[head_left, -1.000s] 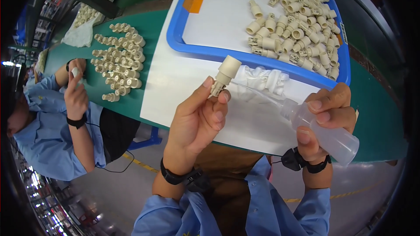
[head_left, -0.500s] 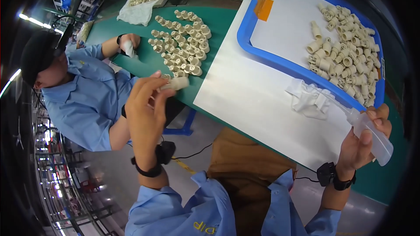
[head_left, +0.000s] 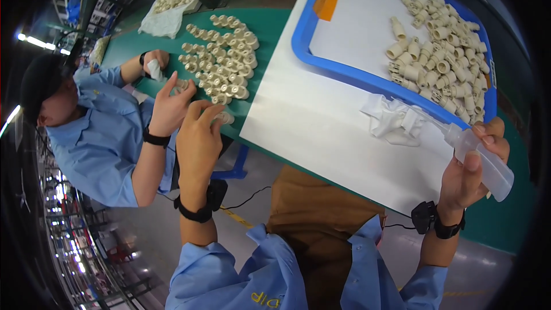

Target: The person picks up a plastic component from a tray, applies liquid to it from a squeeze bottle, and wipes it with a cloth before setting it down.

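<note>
At the edge of the green table, my left hand (head_left: 198, 140) pinches a cream plastic fitting (head_left: 226, 117), beside a cluster of similar fittings (head_left: 221, 60) standing close together. My fingers partly hide the held piece. On the right, my right hand (head_left: 468, 175) is wrapped round a translucent squeeze bottle (head_left: 487, 167). Its thin nozzle points left, toward a crumpled white cloth (head_left: 396, 121) on the white sheet (head_left: 310, 115). Whether the nozzle tip touches the cloth, I cannot tell.
Behind the sheet's far edge, a blue tray (head_left: 344, 68) holds a heap of loose cream fittings (head_left: 445, 57). At the left a co-worker (head_left: 100, 132) sits close to my left hand, holding a white cloth (head_left: 154, 70) and a small fitting (head_left: 182, 85). A blue stool (head_left: 236, 165) stands below the table.
My left hand has lowered the fitting to the table edge by the cluster. The co-worker's other hand has come up beside mine with a piece. My right hand keeps the bottle.
</note>
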Tool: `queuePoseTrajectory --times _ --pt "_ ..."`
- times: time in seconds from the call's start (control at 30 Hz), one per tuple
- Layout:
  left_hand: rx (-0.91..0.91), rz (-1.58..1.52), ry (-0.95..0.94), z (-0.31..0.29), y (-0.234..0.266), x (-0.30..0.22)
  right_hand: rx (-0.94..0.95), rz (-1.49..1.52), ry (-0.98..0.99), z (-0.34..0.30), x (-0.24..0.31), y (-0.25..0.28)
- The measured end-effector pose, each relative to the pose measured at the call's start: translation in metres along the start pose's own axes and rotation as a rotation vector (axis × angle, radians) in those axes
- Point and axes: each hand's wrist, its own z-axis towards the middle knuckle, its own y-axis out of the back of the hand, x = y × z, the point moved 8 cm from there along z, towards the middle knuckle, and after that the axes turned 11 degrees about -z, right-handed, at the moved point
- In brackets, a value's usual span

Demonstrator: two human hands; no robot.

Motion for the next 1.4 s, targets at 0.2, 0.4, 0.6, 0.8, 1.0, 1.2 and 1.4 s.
queuePoseTrajectory --times 0.2,0.4,0.6,0.8,1.0,1.2,1.4 --pt "-0.022 -0.177 0.039 0.005 0.017 -0.036 -0.224 -0.059 0.023 0.011 0.007 0.015" --pt "0.131 -0.442 -0.202 0.048 -0.036 -0.134 -0.283 -0.059 -0.063 0.011 -0.006 0.028" --pt "0.151 -0.344 -0.392 0.124 -0.101 -0.193 -0.338 -0.2 -0.025 0.016 -0.01 0.032" --pt "0.134 -0.238 -0.648 0.184 -0.148 -0.21 -0.364 -0.142 -0.034 0.02 -0.01 0.031" --pt "0.458 -0.196 -0.565 0.198 -0.177 -0.214 -0.43 -0.101 -0.081 0.017 -0.015 0.04" --pt "0.254 -0.257 -0.463 0.174 -0.126 -0.2 -0.403 -0.108 -0.071 0.018 -0.013 0.042" --pt "-0.021 -0.67 -0.298 0.095 -0.062 -0.163 -0.3 -0.031 -0.046 0.015 -0.009 0.031"
